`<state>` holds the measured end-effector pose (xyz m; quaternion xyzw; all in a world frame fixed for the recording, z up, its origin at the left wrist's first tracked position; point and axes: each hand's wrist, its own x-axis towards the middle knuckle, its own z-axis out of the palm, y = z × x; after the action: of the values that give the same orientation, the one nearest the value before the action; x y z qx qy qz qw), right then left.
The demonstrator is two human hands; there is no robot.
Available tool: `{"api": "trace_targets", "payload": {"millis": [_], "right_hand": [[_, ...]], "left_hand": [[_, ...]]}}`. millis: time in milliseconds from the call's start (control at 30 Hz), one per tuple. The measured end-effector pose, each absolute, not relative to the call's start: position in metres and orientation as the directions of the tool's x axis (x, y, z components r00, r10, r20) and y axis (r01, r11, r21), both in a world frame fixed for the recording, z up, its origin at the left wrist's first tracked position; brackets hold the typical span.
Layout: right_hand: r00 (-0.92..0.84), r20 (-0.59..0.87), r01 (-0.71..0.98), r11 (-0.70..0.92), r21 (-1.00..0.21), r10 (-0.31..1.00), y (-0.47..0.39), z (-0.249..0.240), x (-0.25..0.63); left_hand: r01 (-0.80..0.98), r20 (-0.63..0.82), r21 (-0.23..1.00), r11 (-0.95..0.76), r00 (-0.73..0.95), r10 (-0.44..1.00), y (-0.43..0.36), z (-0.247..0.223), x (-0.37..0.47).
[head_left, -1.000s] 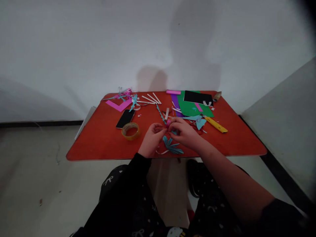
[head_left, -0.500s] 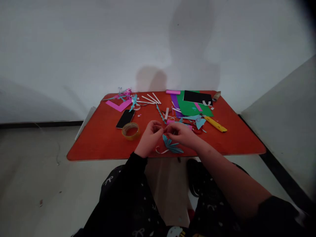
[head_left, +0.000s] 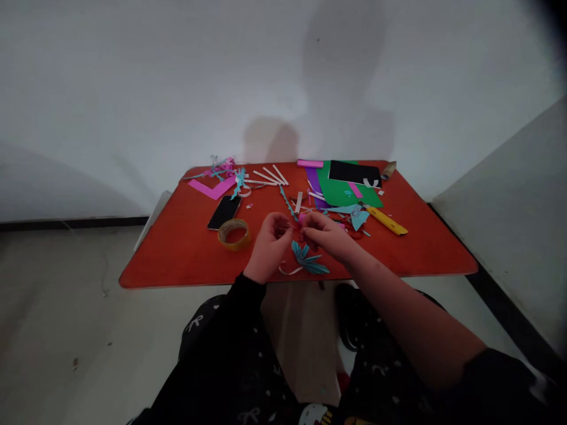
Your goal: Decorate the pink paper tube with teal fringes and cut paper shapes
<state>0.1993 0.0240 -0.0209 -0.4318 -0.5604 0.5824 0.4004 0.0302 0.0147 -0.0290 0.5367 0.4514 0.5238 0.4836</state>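
Above the front middle of the red table (head_left: 177, 260), my left hand (head_left: 271, 245) is closed in a pinch. My right hand (head_left: 325, 233) faces it, also pinched, with a small gap between the fingertips. Whatever the fingers hold is too small to make out. Just below my right hand lies a blue pleated paper fan (head_left: 312, 262), with a thin pale curled strip (head_left: 290, 271) beside it. A roll of tape (head_left: 234, 235) stands left of my left hand. Behind my right hand is a piece of pink paper (head_left: 303, 218), partly hidden.
A phone (head_left: 224, 212) lies behind the tape. White paper sticks (head_left: 269, 176) and pink and blue scraps (head_left: 225, 168) are at the back left. To the right are a yellow cutter (head_left: 386, 221), green paper (head_left: 341, 195) and a black sheet (head_left: 352, 173). A wall rises behind.
My right hand's fingertips have drawn slightly away from the left ones, to the right and up. My left hand stays nearly in place, and the things on the table lie as before.
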Motion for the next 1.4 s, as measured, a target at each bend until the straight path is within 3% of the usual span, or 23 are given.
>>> {"api": "trace_targets", "payload": {"millis": [200,533,933,1167,1400], "right_hand": [[-0.310,-0.176,-0.105,-0.218,-0.970,0.934,0.026,-0.023,0.196],[-0.310,-0.160,-0.119,-0.206,-0.971,0.937,0.024,-0.022,0.192],[-0.055,0.128,-0.006,0.128,-0.992,0.990,0.024,-0.033,0.181],[-0.066,-0.023,-0.163,-0.033,-0.986,0.998,0.018,-0.031,0.179],[-0.092,-0.049,-0.276,-0.073,-0.958,0.995,0.016,-0.031,0.176]], "left_hand": [[-0.117,0.081,0.991,-0.072,0.071,0.994,0.014,-0.029,0.033],[-0.201,0.026,0.980,-0.005,0.103,0.994,0.012,-0.030,0.034],[-0.213,0.017,0.977,-0.009,0.035,0.999,0.008,-0.026,0.035],[-0.146,0.088,0.985,-0.093,-0.038,0.995,0.008,-0.028,0.037],[-0.086,0.207,0.972,-0.218,-0.121,0.971,0.008,-0.032,0.039]]}}
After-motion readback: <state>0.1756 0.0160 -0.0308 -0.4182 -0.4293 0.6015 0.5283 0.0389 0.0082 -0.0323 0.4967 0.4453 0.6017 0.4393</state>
